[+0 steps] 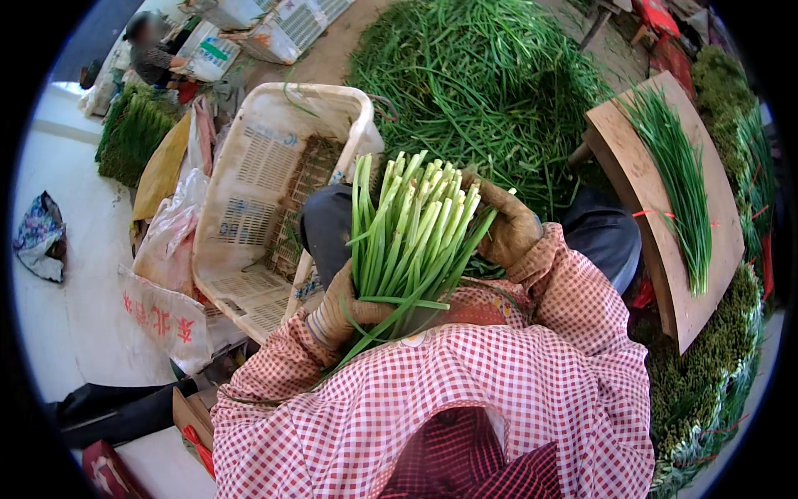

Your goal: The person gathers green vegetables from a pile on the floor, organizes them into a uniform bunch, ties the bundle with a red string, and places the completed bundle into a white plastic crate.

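Note:
In front of my chest is a thick bunch of long green stalks (416, 233), like chives, its pale cut ends pointing up and away from me. My left hand (345, 312), in a tan work glove, is closed round the lower left of the bunch, the thumb lying across it. Loose stalks cross over near that thumb and trail toward my sleeve. On the upper right side, my gloved right hand (507, 224) curls against the bunch just below the cut ends. Its fingertips are partly hidden by the stalks.
A dirty cream plastic crate (241, 200) stands at my left. Beyond my knees lies a big heap of green leaves (474, 83). On the right, a wooden board (723, 200) carries a laid-out bunch (677, 200) above a red tie. Another person (154, 58) sits far left.

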A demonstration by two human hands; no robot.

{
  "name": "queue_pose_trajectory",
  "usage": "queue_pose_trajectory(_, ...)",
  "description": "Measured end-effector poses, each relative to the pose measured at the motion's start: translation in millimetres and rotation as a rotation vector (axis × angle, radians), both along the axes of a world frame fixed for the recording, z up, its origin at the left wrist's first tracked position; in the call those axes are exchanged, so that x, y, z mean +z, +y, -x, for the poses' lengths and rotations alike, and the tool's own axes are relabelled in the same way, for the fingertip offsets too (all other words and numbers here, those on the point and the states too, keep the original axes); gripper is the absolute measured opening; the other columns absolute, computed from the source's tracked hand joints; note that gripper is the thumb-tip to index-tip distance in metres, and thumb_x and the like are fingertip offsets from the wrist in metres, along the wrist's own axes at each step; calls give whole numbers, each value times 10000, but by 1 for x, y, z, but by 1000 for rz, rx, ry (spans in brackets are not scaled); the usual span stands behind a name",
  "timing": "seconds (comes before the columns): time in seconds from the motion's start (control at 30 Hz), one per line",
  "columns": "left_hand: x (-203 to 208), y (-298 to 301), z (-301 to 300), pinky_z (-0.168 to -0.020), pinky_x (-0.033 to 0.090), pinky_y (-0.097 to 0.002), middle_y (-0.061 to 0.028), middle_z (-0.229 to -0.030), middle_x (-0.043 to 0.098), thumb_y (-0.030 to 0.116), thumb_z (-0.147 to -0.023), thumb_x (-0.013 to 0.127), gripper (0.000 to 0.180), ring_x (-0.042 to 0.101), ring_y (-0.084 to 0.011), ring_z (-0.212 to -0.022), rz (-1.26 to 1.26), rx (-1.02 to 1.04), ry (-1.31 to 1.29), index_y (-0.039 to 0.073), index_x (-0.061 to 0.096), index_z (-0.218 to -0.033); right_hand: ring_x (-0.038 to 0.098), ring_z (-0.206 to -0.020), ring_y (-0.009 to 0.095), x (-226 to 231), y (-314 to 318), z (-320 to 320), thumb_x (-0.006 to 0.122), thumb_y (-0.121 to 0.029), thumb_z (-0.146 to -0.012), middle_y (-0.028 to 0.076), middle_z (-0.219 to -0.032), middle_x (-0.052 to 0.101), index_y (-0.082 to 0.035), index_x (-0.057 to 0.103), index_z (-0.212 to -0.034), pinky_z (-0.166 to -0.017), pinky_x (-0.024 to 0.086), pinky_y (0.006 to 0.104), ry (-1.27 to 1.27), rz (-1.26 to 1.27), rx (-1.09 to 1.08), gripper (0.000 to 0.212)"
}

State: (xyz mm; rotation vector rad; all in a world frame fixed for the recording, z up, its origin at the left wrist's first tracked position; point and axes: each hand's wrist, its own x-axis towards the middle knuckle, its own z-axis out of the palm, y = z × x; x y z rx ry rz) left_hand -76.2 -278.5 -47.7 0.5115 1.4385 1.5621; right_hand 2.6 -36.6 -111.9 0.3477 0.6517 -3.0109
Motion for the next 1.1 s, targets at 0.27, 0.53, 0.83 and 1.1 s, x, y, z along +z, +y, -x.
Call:
queue_pose_trajectory(0.27, 5, 34, 23, -971, 432, -326, -43, -1220, 595, 107, -719, 784, 622, 557, -148, -1103, -31, -252, 287, 35, 506, -1270, 491, -1224, 335, 31, -3, 1, 601, -492, -867, 140, -1356, 477, -61, 310, -1419, -990, 448, 499, 372, 127, -41, 758)
queue_pose_trajectory(0.53, -14, 48, 28, -1021, 391, -347, -96, -1271, 533, 122, -682, 813, 998, 495, -172, -1177, 221, -685, 288, 24, 171, -1439, 603, -1024, 204, 33, -7, 11, 804, -155, -731, 84, -1158, 594, -105, 229, -1464, -872, 517, 363, 341, -402, -352, 933)
queue_pose_trajectory(0.83, -5, 72, 91, -1015, 388, -353, -124, -1360, 447, 258, -715, 809, 970, 457, -204, -1217, -78, -479, -397, -10, 216, -1434, 626, -913, 165, 47, -5, 5, 767, -118, -756, 65, -1022, 635, -28, 474, -1261, -821, 530, 330, 87, -441, -354, 590)
queue_pose_trajectory(1.1, -14, 78, 29, -931, 450, -314, -73, -1156, 614, 193, -728, 798, 639, 579, -174, -1043, 77, -645, -428, 2, 512, -1266, 493, -1193, 239, 28, 6, -9, 836, -178, -676, 144, -1319, 482, -88, 268, -1427, -1006, 416, 389, 343, -516, -243, 946)
